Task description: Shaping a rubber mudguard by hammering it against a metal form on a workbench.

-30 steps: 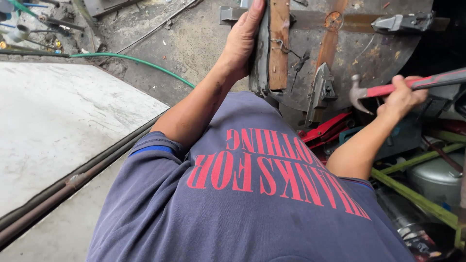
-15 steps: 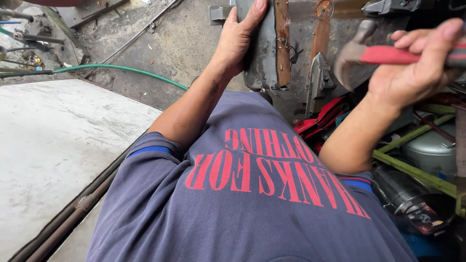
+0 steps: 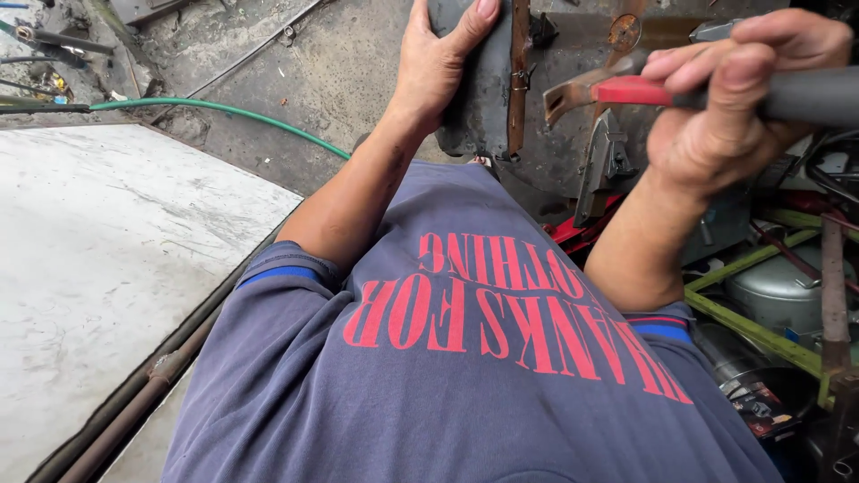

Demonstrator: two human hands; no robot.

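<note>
My left hand [image 3: 438, 63] grips the edge of a dark metal plate [image 3: 483, 89] that stands upright on a grimy steel worktop [image 3: 555, 152]. A rusty strip [image 3: 519, 80] runs down the plate's right side. My right hand [image 3: 734, 98] is raised close to the camera, wrapped round the grey grip of a claw hammer [image 3: 626, 89] with a red neck. The hammer's head points left, above the plate's right side. My blue shirt with red lettering fills the lower view.
A green hose [image 3: 215, 112] crosses the dirty floor at the left. A pale slab [image 3: 98, 250] edged by rusty bars [image 3: 134, 402] lies at the lower left. Green metal framing [image 3: 761, 331], a grey tank [image 3: 778, 286] and red clamps [image 3: 573, 233] crowd the right.
My right hand has lifted the hammer up and toward the camera, swinging its head leftward. My left hand has kept its hold on the plate.
</note>
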